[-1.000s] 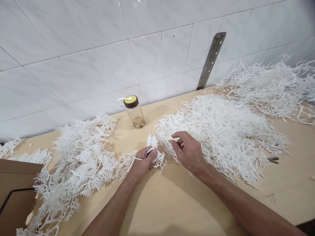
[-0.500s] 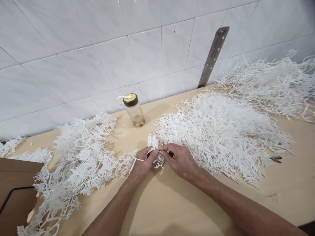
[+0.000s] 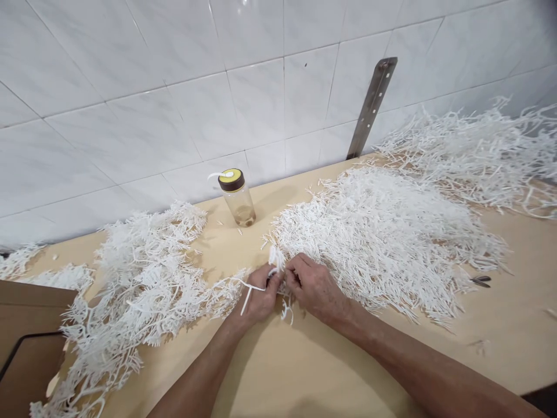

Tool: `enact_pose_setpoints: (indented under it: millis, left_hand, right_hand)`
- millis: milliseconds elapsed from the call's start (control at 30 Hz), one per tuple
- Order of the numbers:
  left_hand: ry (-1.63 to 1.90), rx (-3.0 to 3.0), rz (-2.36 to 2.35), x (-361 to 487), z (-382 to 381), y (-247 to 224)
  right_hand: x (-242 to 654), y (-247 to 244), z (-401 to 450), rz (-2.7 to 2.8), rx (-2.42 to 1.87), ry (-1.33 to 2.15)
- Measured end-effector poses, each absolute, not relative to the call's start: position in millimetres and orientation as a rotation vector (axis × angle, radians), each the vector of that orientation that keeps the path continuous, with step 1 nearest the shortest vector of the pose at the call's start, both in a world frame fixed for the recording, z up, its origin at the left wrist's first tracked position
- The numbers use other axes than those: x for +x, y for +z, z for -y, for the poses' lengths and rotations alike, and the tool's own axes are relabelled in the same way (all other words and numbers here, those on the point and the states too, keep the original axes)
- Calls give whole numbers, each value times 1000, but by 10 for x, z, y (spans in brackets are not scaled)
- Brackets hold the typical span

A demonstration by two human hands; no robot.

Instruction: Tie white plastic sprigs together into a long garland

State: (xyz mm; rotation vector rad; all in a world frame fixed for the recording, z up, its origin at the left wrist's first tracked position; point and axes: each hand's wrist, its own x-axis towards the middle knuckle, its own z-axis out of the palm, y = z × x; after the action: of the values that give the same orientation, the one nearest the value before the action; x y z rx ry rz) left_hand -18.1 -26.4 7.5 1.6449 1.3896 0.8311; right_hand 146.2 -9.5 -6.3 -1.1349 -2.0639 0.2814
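Note:
My left hand [image 3: 261,297] is closed around a white branched plastic sprue [image 3: 277,256], whose stems stick out above, below and to the left of the fingers. Close against it, my right hand [image 3: 314,285] has its thumb and fingers pinched together at the sprue's right side. What sits between those fingertips is too small and hidden to make out. Beyond the right hand spreads a broad heap of thin white plastic pieces [image 3: 383,238]. Left of my left hand lies a pile of white branching sprues [image 3: 148,278], its tip reaching my wrist.
A clear bottle [image 3: 241,203] with a yellow and brown lid stands near the tiled wall. More white sprues [image 3: 487,157] lie far right. A metal bracket [image 3: 372,110] leans at the wall. A cardboard box [image 3: 35,331] is at left; a small dark tool [image 3: 481,281] lies right.
My right hand's fingers have curled in more tightly by the sprue. The sprue has turned a little in my left hand, its left stem now pointing lower. The view has shifted slightly.

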Motion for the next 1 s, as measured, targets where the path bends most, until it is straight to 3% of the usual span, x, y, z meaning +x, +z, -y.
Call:
enact_pose_setpoints:
  millis: [400,667,1000]
  left_hand:
    - [1025,1036,-1152,-182,235,15]
    - [1115,901,-1124,-181,234,-17]
    - [1143,915,-1148,-149,236,-6]
  right_hand:
    - [1699,133,-46,1705,-1205,284]
    - [1529,201,125,1865,-1127,817]
    - [1514,151,94,1716,-1179,1205]
